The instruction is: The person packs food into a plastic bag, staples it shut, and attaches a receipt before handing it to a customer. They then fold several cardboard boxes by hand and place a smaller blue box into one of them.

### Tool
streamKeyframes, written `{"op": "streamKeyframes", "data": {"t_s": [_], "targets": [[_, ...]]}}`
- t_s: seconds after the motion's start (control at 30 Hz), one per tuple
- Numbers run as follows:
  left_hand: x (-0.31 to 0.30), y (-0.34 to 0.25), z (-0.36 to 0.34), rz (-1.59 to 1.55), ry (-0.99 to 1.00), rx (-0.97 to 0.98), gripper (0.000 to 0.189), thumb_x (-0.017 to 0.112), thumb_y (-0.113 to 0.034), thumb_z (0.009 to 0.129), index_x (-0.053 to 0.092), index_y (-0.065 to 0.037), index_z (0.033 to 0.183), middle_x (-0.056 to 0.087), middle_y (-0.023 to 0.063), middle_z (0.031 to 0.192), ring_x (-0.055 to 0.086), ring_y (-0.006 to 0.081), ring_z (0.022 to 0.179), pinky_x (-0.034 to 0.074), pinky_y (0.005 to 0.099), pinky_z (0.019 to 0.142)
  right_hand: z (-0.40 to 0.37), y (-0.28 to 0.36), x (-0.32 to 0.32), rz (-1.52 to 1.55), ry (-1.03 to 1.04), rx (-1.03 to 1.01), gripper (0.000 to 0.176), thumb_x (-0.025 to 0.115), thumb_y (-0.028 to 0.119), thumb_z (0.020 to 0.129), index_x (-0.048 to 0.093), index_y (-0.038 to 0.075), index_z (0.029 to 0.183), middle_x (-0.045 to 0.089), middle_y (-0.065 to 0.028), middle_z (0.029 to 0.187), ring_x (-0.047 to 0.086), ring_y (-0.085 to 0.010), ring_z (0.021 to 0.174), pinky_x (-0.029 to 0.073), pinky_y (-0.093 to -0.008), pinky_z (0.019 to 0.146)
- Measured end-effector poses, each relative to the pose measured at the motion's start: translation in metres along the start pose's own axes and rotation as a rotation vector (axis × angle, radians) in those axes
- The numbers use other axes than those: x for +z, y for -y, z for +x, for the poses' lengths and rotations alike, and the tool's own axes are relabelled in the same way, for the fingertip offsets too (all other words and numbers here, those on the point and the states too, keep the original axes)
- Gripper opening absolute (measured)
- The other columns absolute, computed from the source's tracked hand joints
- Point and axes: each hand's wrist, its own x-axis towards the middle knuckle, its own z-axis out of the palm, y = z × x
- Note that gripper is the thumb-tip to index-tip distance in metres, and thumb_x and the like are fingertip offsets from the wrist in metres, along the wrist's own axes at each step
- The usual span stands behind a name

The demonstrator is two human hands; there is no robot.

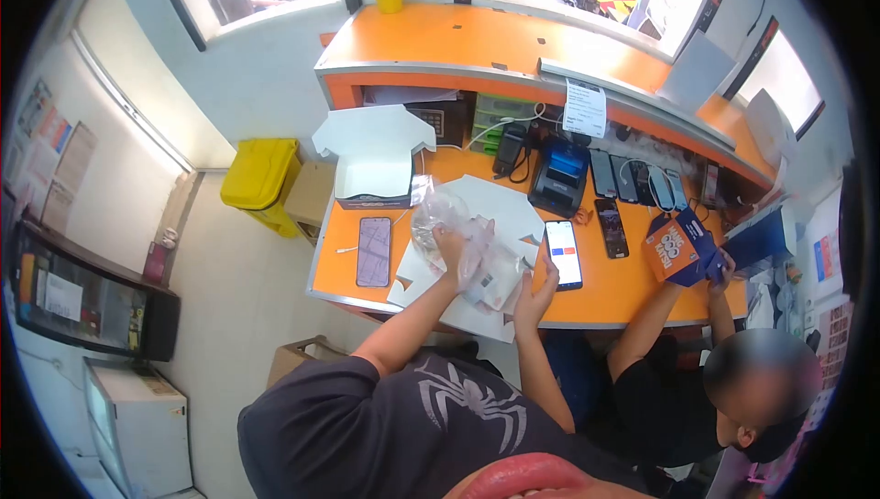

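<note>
My left hand (449,250) is closed on a crumpled clear plastic bag (472,256). Under the bag lies a flat, unfolded white cardboard box (520,215), its cut corners reaching over the table's front edge. My right hand (534,296) is raised between the bag and a phone with a lit white screen (564,254). Its thumb and fingers stand apart, the fingertips right at the phone's left edge. To the left, another phone (373,252) lies face up beside a white cable. Behind it an open white-lined box (374,174) stands with its lid up.
At right, a co-worker holds an orange and blue box (680,247). A card terminal (558,174), a dark phone (611,228) and several more phones (632,176) line the back of the orange table (440,165). A raised orange counter (431,36) runs behind. A yellow bin (259,178) stands left.
</note>
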Motion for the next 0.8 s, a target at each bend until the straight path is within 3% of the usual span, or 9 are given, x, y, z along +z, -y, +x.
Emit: {"op": "streamKeyframes", "data": {"t_s": [0.03,0.13,0.23,0.33,0.43,0.53,0.63,0.77,0.8], "targets": [[0.002,0.007,0.001,0.073,-0.021,0.051,0.024,0.055,-0.028,0.085,0.06,-0.007,0.096,0.06,0.0013,0.078,0.058,0.0204,0.08,0.04,0.0377,0.078,0.002,-0.007,0.002,-0.039,0.004,-0.005,0.04,0.058,0.015,0.085,0.046,-0.002,0.119,0.049,-0.0172,0.116,0.044,-0.0295,0.113,0.031,-0.0364,0.098],[0.002,0.021,0.005,0.283,-0.054,0.165,0.02,0.06,-0.028,0.081,0.062,-0.009,0.089,0.06,-0.0001,0.073,0.059,0.019,0.078,0.044,0.0335,0.073,0.006,-0.024,0.016,0.329,0.199,0.411,0.04,0.054,0.024,0.089,0.048,-0.001,0.119,0.049,-0.018,0.117,0.044,-0.0301,0.113,0.031,-0.0356,0.098],[-0.021,-0.029,0.026,0.467,-0.025,0.167,0.021,0.065,-0.031,0.076,0.065,-0.011,0.079,0.064,0.0019,0.071,0.061,0.0182,0.077,0.045,0.0319,0.075,0.003,-0.035,0.033,0.216,0.216,0.336,0.038,0.05,0.028,0.091,0.051,0.002,0.118,0.052,-0.0173,0.114,0.046,-0.0292,0.112,0.033,-0.0351,0.097],[-0.04,-0.054,0.032,0.488,-0.044,0.426,0.023,0.069,-0.034,0.072,0.068,-0.011,0.074,0.066,0.0045,0.073,0.062,0.0165,0.071,0.045,0.0304,0.071,0.002,-0.046,0.042,0.084,0.169,0.208,0.027,0.053,0.024,0.09,0.06,0.002,0.104,0.059,-0.0148,0.105,0.05,-0.0279,0.102,0.036,-0.0359,0.092],[-0.049,-0.041,0.022,0.391,0.192,0.285,0.023,0.06,-0.033,0.079,0.066,-0.013,0.09,0.064,0.0053,0.083,0.06,0.022,0.074,0.041,0.0425,0.073,-0.003,-0.03,0.045,-0.062,0.103,0.128,0.02,0.058,0.02,0.085,0.063,0.004,0.095,0.058,-0.0149,0.098,0.049,-0.0304,0.101,0.037,-0.0357,0.089],[-0.056,-0.053,0.026,0.688,0.146,0.316,0.03,0.065,-0.036,0.072,0.065,-0.011,0.09,0.062,0.009,0.081,0.058,0.0267,0.086,0.034,0.0507,0.089,-0.009,-0.029,0.05,-0.321,0.123,-0.01,0.026,0.057,0.024,0.083,0.063,0.006,0.1,0.056,-0.0172,0.106,0.045,-0.0339,0.108,0.03,-0.0463,0.094],[-0.061,-0.051,0.025,0.567,0.014,0.49,0.025,0.061,-0.022,0.069,0.062,-0.001,0.083,0.061,0.015,0.088,0.054,0.0317,0.093,0.02,0.0521,0.103,-0.01,-0.02,0.06,-0.608,0.161,-0.168,0.036,0.054,0.027,0.08,0.061,0.006,0.109,0.05,-0.0216,0.122,0.037,-0.0371,0.122,0.017,-0.058,0.102],[-0.057,-0.063,0.023,0.65,0.145,0.32,0.02,0.056,-0.015,0.071,0.063,-0.002,0.084,0.061,0.013,0.081,0.056,0.027,0.094,0.018,0.0518,0.104,-0.015,-0.005,0.083,-0.816,0.353,-0.284,0.046,0.044,0.03,0.083,0.054,0.002,0.119,0.042,-0.026,0.13,0.028,-0.0429,0.127,0.008,-0.0557,0.108],[-0.057,-0.065,0.023,0.632,0.136,0.329,0.019,0.056,-0.014,0.07,0.063,-0.003,0.084,0.061,0.0121,0.08,0.056,0.0261,0.093,0.018,0.0515,0.105,-0.015,-0.005,0.084,-0.719,0.349,-0.251,0.046,0.045,0.028,0.083,0.053,0.001,0.12,0.041,-0.0259,0.131,0.028,-0.0442,0.127,0.007,-0.056,0.108]]}}
